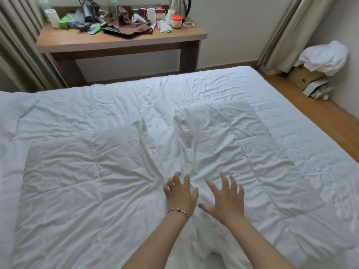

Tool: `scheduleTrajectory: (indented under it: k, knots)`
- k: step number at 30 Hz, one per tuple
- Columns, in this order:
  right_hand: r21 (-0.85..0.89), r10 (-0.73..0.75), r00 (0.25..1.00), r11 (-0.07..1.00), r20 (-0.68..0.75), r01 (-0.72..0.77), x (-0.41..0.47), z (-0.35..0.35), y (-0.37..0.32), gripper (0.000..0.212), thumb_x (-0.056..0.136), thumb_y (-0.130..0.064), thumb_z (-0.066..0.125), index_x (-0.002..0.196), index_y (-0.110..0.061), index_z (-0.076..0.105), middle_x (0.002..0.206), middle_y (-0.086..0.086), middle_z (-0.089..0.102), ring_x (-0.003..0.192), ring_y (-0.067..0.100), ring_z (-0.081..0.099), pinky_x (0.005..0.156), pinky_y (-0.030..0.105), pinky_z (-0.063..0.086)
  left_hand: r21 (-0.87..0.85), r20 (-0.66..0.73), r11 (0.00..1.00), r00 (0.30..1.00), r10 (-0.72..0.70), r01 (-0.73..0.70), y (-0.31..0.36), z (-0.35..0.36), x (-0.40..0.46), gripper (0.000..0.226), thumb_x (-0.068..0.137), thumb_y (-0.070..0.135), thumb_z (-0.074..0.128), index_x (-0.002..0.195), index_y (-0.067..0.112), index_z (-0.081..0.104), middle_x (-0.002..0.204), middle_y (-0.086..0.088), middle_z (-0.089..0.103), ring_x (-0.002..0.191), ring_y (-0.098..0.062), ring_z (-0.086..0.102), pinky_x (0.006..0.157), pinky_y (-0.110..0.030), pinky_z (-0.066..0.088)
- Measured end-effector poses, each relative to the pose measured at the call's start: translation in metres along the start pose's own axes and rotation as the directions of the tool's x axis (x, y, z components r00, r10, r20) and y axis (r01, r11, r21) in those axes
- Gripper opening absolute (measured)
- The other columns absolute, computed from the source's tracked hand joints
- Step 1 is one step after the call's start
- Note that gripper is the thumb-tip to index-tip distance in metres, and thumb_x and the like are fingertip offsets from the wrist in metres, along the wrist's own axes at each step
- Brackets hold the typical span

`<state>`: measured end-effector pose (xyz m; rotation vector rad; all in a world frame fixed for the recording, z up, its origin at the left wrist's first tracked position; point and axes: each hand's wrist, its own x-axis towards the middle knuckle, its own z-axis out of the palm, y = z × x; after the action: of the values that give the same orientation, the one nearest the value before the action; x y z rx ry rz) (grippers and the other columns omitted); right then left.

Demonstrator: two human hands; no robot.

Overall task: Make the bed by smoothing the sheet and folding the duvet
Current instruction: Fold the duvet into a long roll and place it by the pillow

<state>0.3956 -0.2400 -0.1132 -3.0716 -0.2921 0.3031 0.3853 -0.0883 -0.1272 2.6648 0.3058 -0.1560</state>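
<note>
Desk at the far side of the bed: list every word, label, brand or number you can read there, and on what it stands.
None can be read.
Green packet on the desk: print too blurred.
Red-lidded jar: label too small.
Kettle: no marking shows.
Cardboard box on the floor: dark marks, unreadable.

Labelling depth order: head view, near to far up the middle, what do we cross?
Left hand and right hand side by side, fingers spread over the duvet → gap between the duvet's two folded-in flaps → wooden table → kettle.
</note>
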Motion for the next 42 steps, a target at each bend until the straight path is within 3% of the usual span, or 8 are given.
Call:
scheduleTrajectory:
  k: [3, 8, 16, 18, 24, 30, 35, 42]
  knots:
    - [0.003, 0.025, 0.938, 1.000, 0.346, -0.027, 0.016, 0.016, 0.042, 0.101, 0.064, -0.072, 0.058, 0.146, -0.053, 0.003, 0.159, 0.001, -0.008, 0.144, 0.034, 0.004, 0.105, 0.051, 0.029, -0.366, 0.320, 0.860, 0.916, -0.242, 0.355, 0.038, 0.030, 0.028, 0.090, 0.082, 0.062, 0.059, 0.148, 0.041, 0.002, 0.145, -0.010, 0.025, 0.130, -0.032, 0.035, 0.106, -0.040, 0.031]
    - [0.327, -0.269, 0.911, 0.931, 0.313, 0.162, 0.016, 0.023, 0.096, 0.073, 0.076, -0.056, 0.064, 0.143, -0.045, 0.036, 0.158, -0.009, 0.013, 0.140, 0.017, 0.020, 0.108, 0.032, 0.032, -0.661, 0.259, 0.659, 0.934, -0.247, 0.358, 0.062, 0.068, 0.013, 0.077, 0.096, 0.015, 0.049, 0.148, 0.044, 0.000, 0.138, -0.004, 0.051, 0.105, -0.022, 0.058, 0.096, -0.029, 0.044]
    - [0.194, -0.187, 0.974, 0.968, 0.130, 0.159, 0.060, 0.000, 0.167, 0.064, 0.082, -0.059, 0.059, 0.140, -0.041, 0.040, 0.156, -0.008, 0.021, 0.140, 0.020, 0.024, 0.111, 0.035, 0.028, -0.131, 0.058, 0.828, 0.838, -0.542, 0.544, 0.072, 0.066, 0.018, 0.090, 0.089, 0.016, 0.057, 0.148, 0.046, -0.004, 0.141, -0.011, 0.027, 0.121, -0.029, 0.042, 0.103, -0.040, 0.038]
    - [0.099, -0.164, 0.978, 0.983, 0.128, 0.152, 0.069, 0.002, 0.176, 0.070, 0.082, -0.069, 0.047, 0.146, -0.045, 0.030, 0.161, -0.007, 0.008, 0.146, 0.024, 0.010, 0.115, 0.042, 0.017, -0.023, -0.145, 0.945, 0.934, -0.327, 0.328, 0.108, 0.070, 0.027, 0.096, 0.077, 0.022, 0.071, 0.149, 0.043, 0.011, 0.140, -0.012, 0.026, 0.126, -0.035, 0.036, 0.108, -0.052, 0.029]
    - [-0.014, -0.270, 0.947, 0.961, 0.176, 0.277, 0.089, 0.018, 0.219, 0.062, 0.078, -0.074, 0.033, 0.138, -0.057, 0.035, 0.158, -0.009, 0.024, 0.144, 0.028, 0.026, 0.103, 0.046, 0.027, 0.217, 0.286, 0.962, 0.931, -0.225, 0.166, 0.137, 0.127, 0.039, 0.076, 0.067, 0.091, 0.002, 0.132, 0.064, -0.026, 0.142, 0.011, -0.051, 0.130, -0.033, -0.046, 0.097, -0.076, -0.015]
    - [0.035, 0.166, 0.973, 0.984, 0.162, -0.174, 0.109, 0.013, 0.263, 0.101, 0.059, -0.099, 0.028, 0.142, -0.058, -0.013, 0.159, -0.014, -0.014, 0.145, 0.032, -0.005, 0.109, 0.052, 0.013, 0.227, 0.341, 0.960, 0.910, -0.236, 0.163, 0.134, 0.131, 0.053, 0.078, 0.070, 0.091, 0.008, 0.130, 0.062, -0.032, 0.136, 0.010, -0.056, 0.125, -0.032, -0.052, 0.097, -0.077, -0.013]
    - [0.340, 0.322, 0.919, 0.858, 0.226, -0.384, 0.139, -0.013, 0.282, 0.129, 0.045, -0.093, 0.059, 0.139, -0.058, -0.021, 0.157, 0.012, 0.013, 0.137, 0.040, 0.028, 0.107, 0.053, 0.032, 0.177, 0.322, 0.972, 0.925, -0.202, 0.151, 0.128, 0.132, 0.055, 0.079, 0.068, 0.093, 0.010, 0.131, 0.063, -0.029, 0.139, 0.011, -0.054, 0.126, -0.031, -0.051, 0.097, -0.077, -0.011]
    - [0.499, 0.108, 0.867, 0.780, 0.486, -0.377, 0.165, -0.032, 0.306, 0.134, 0.053, -0.066, 0.081, 0.133, -0.064, -0.026, 0.160, -0.004, 0.019, 0.137, 0.030, 0.038, 0.109, 0.041, 0.034, 0.123, 0.310, 0.984, 0.936, -0.165, 0.132, 0.123, 0.120, 0.055, 0.082, 0.068, 0.093, 0.021, 0.130, 0.067, -0.025, 0.145, 0.013, -0.046, 0.137, -0.032, -0.038, 0.100, -0.078, -0.007]
